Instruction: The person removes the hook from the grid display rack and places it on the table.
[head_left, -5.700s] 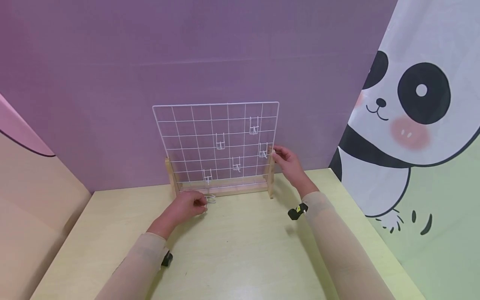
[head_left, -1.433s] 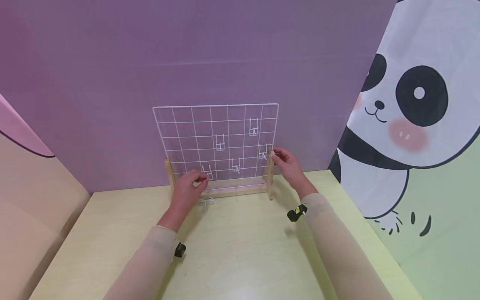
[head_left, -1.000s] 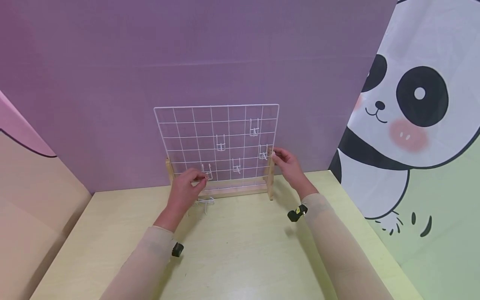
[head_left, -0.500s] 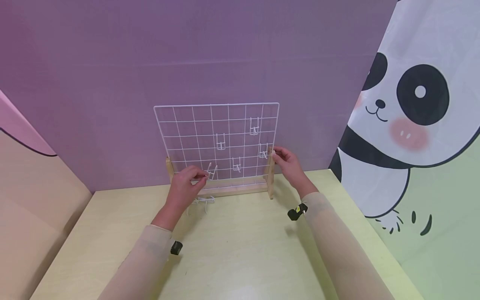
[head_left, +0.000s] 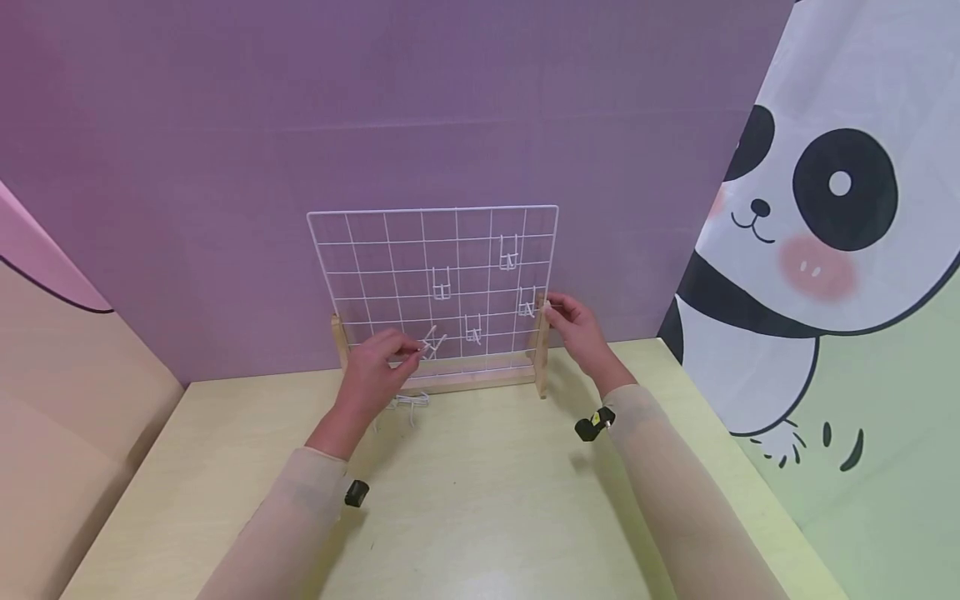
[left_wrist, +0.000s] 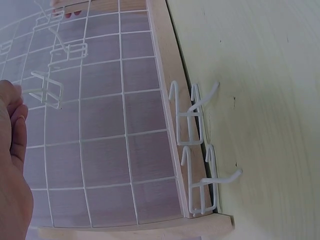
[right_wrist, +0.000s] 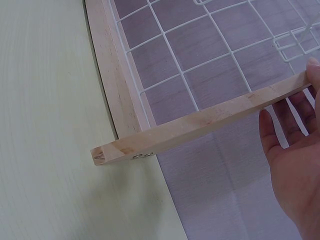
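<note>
Left hand (head_left: 372, 371) pinches a hook (head_left: 433, 345) before the grid (left_wrist: 123, 93).
The hook tilts at the grid's lower middle; whether it touches the wires, I cannot tell. The right hand (head_left: 579, 330), well apart from the left, grips the post (head_left: 542, 350) at the grid's right edge. Four hooks (head_left: 508, 262) hang on the grid; two others (left_wrist: 190, 114) sit at its foot.

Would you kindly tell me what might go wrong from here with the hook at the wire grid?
The white hook in the left hand is tilted, so its prongs might miss the wire grid. Pressing could shift the stand if the right hand eased off the wooden upright. The two loose hooks by the base bar might get knocked.
</note>
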